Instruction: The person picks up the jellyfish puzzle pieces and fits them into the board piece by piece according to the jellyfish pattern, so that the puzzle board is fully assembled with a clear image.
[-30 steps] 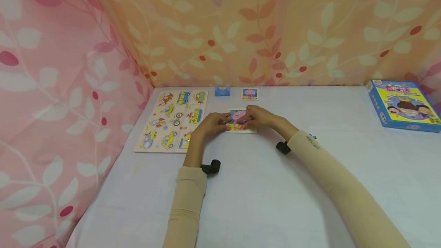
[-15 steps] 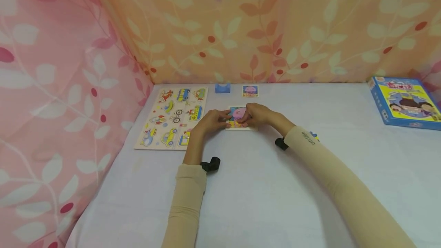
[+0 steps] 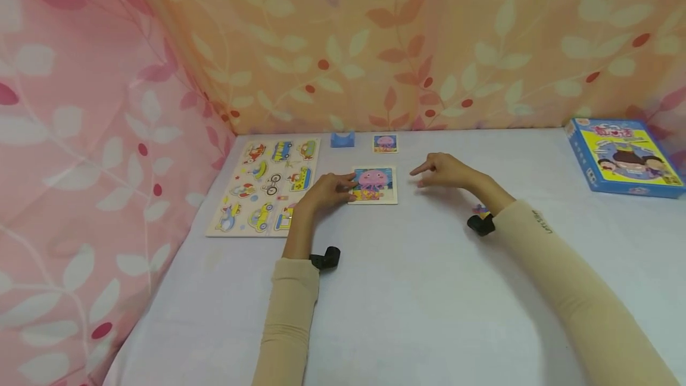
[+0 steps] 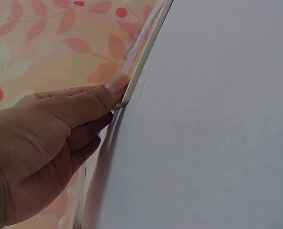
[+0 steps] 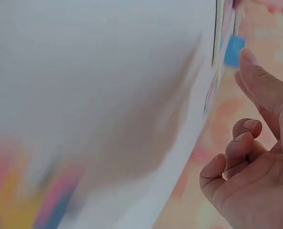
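Note:
A small square jigsaw puzzle (image 3: 373, 180) with a pink octopus picture lies flat in a pale frame on the table. Its lower right part shows a bare pale patch. My left hand (image 3: 327, 192) holds the frame at its left side; in the left wrist view the thumb of that hand (image 4: 60, 119) presses against the frame edge (image 4: 143, 57). To the right of the puzzle, my right hand (image 3: 445, 171) hovers with nothing in it. Its index finger points left while the other fingers curl loosely. Colourful loose pieces (image 3: 480, 210) lie by the right wrist, partly hidden, and look blurred in the right wrist view (image 5: 36, 195).
A wooden vehicle puzzle board (image 3: 262, 186) lies left, partly behind the left hand. At the back are a blue block-like piece (image 3: 342, 140) and a small octopus card (image 3: 385, 143). A blue and yellow box (image 3: 624, 156) sits at the right. Floral cloth walls stand behind and left.
My right hand has lifted off the puzzle and moved right, uncovering the octopus picture. The left hand stays at the frame's left side.

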Demonstrator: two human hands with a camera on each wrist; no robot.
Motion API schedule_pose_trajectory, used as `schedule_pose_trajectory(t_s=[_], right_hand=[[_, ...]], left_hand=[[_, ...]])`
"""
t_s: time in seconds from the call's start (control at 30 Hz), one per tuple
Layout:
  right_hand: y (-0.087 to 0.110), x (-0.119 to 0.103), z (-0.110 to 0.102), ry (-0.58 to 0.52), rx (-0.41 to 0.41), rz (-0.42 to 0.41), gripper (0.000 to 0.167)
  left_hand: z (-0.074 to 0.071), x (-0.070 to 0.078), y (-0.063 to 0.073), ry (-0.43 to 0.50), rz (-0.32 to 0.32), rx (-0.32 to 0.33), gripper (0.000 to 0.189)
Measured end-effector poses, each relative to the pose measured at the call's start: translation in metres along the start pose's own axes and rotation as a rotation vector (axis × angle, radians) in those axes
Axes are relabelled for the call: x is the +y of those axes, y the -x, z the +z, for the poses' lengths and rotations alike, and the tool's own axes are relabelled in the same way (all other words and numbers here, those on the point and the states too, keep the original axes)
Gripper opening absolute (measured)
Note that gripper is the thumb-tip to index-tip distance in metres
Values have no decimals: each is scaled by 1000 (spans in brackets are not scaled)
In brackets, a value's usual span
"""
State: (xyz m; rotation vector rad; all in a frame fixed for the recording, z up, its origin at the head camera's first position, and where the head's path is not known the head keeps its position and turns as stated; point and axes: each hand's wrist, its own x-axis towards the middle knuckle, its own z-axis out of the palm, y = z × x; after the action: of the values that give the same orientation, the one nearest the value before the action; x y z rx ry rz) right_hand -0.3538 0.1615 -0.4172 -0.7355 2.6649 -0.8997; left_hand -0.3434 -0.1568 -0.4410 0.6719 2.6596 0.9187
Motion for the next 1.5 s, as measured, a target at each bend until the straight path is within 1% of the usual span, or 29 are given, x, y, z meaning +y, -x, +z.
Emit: schedule_pose_trajectory(t_s=[0.13, 0.23, 0.33, 0.4, 0.53, 0.67, 0.83, 1.0, 1.23, 1.37, 1.5], right_hand=[[36, 22, -20, 33, 18, 54, 37], [64, 35, -28, 57, 3, 119, 40], [89, 41, -30, 88, -22, 164, 44], [103, 44, -30, 103, -25, 168, 44], [121, 47, -25, 90, -11, 165, 41], [126, 52, -19, 108, 1, 155, 42], [126, 56, -14, 146, 21, 102, 37], [128, 55, -13, 151, 32, 65, 28], [128, 53, -13, 138, 33, -9, 24], [123, 52, -12, 120, 6, -32, 21], [109, 44, -10, 79, -23, -39, 20]], left_hand=[[-1, 0, 1, 5, -6, 7, 41], [-1, -1, 1, 3, -6, 8, 41], [0, -1, 1, 5, 1, 3, 40], [0, 0, 1, 8, -3, -1, 40], [0, 1, 1, 6, -1, -7, 40], [1, 1, 1, 10, -5, -8, 40], [2, 1, 2, 27, -19, -4, 39], [2, 0, 2, 19, -16, -1, 40], [6, -2, 3, 19, 5, 2, 40], [7, -2, 3, 24, 9, -2, 41], [5, -2, 2, 28, 5, 9, 40]])
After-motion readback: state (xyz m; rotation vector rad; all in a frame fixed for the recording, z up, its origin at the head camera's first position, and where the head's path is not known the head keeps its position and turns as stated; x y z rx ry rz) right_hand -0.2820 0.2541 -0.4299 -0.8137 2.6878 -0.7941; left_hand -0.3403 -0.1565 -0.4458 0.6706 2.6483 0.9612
